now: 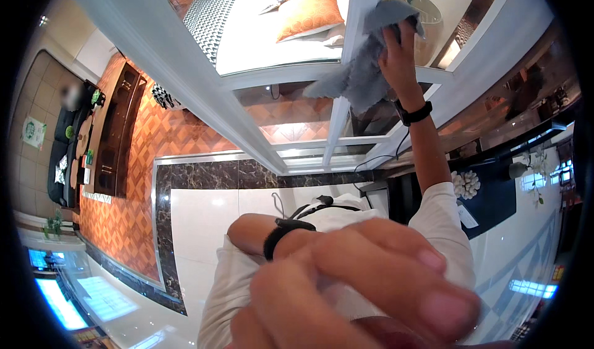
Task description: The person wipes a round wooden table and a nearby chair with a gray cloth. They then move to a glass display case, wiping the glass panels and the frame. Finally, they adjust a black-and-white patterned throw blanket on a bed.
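My right hand grips a grey cloth high on the right, against a white-framed glass partition. The cloth hangs in folds over a white glazing bar and the panes beside it. A dark band circles the right wrist. Large and blurred, my left hand is close to the camera with its fingers bent. Nothing shows in it, but its palm side is hidden. A black band is on that wrist.
Behind the glass lie a bed with an orange pillow and a round glass-topped table. At right, a black cabinet bears a white coral-like ornament and a vase. A black cable runs along the partition's foot.
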Demonstrator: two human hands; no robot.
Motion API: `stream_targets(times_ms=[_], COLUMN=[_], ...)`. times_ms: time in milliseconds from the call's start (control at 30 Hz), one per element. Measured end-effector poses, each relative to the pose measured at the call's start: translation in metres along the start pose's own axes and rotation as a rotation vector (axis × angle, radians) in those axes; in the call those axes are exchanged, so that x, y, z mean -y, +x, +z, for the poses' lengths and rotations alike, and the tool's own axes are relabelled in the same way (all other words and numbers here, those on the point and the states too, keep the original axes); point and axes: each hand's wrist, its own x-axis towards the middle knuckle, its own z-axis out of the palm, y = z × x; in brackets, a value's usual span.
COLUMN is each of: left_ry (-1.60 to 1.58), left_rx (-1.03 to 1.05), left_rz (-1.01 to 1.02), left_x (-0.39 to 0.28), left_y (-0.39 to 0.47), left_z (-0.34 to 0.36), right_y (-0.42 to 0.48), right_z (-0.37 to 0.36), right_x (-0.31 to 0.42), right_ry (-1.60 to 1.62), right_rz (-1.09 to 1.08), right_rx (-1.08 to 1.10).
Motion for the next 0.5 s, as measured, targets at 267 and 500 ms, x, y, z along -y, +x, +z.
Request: stream_targets(times_ms=[267,500], left_ry=[-0.037,0.066], left_rx=[0.378,0.671], left_rz=[-0.148,-0.215], left_x=[0.043,0.079], left_y=[0.018,0.021], left_z=[-0.019,-0.04], right_y=[-0.105,-0.063], right_z=[-0.002,-0.01], right_x=[-0.044,-0.008], right_ry=[-0.083,0.14], right_rz=[0.138,0.035], right_rx=[0.311,0.265])
